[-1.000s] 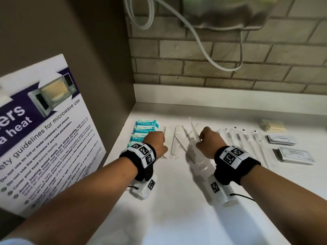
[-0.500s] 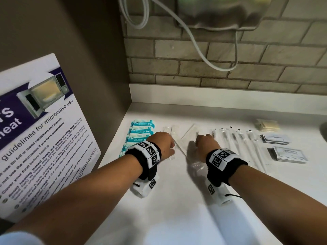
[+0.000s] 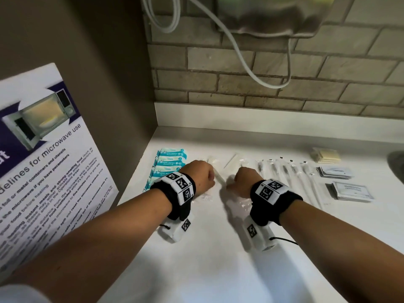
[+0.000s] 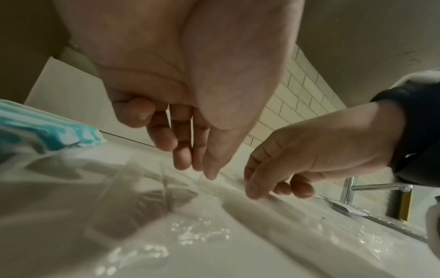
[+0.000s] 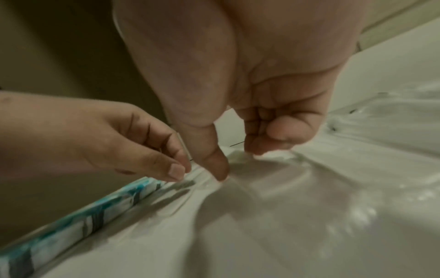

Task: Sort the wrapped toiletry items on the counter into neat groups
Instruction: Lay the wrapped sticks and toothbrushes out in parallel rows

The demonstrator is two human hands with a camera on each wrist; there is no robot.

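Near: left hand (image 3: 202, 177) and right hand (image 3: 244, 182) low over surface (image 3: 196, 259), grips loosely curled, fingertips down on clear-wrapped sticks (image 3: 218, 180); no pinch visible. Sticks between hands, long axis near-to-far, equally near both. Far left: teal wipe packets (image 3: 169, 161).

clear-wrapped items (image 3: 215, 169) | flat, mid-counter | teal wipe packets (image 3: 169, 162) | overlapping row, left
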